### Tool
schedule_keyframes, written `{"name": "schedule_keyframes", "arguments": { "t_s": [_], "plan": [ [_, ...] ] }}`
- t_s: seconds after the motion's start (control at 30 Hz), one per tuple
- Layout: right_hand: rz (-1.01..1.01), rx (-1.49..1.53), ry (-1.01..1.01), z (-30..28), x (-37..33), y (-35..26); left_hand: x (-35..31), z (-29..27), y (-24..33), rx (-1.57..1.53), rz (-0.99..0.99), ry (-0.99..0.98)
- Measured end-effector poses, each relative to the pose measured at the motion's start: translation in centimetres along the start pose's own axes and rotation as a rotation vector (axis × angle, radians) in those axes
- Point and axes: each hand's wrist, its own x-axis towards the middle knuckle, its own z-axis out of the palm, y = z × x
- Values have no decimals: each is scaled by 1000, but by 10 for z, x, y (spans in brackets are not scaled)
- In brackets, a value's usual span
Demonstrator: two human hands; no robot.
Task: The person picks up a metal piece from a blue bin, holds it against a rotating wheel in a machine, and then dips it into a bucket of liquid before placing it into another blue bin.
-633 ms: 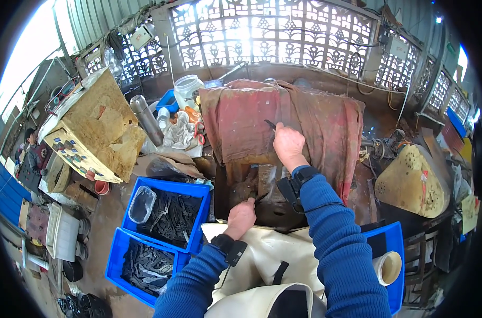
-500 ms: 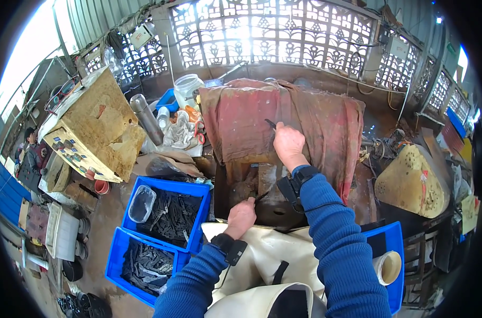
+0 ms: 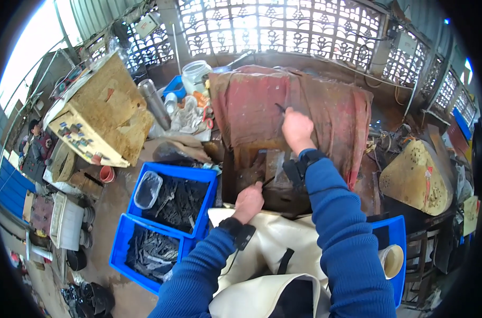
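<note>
My right hand (image 3: 297, 129) is raised against the front of a machine covered with a reddish-brown cloth (image 3: 262, 108), its fingers closed round a thin dark lever or rod (image 3: 279, 107). Lower down, my left hand (image 3: 249, 200) holds a small thin dark metal piece (image 3: 267, 182) at the dark opening of the machine (image 3: 262, 172). Both arms wear blue sleeves, and a cream apron (image 3: 273, 249) covers my lap.
Two blue crates (image 3: 175, 172) (image 3: 125, 249) of dark metal parts stand at my left, the nearer one with a clear plastic tub (image 3: 147, 189) inside. Another blue crate (image 3: 394, 233) holds a roll at right. A worn yellow-brown box (image 3: 106, 111), a steel flask (image 3: 154, 103), a jar and rags lie behind.
</note>
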Motion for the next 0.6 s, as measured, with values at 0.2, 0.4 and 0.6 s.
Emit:
{"name": "schedule_keyframes", "arguments": {
  "t_s": [0.2, 0.4, 0.6],
  "plan": [
    [33, 32, -47, -25, -22, 14, -8, 7, 8, -118, 72, 167],
    [-36, 360, -10, -67, -123, 14, 6, 4, -12, -1061, 40, 339],
    [-169, 616, -47, -82, -257, 23, 26, -6, -21, -430, 348, 473]
  ]
}}
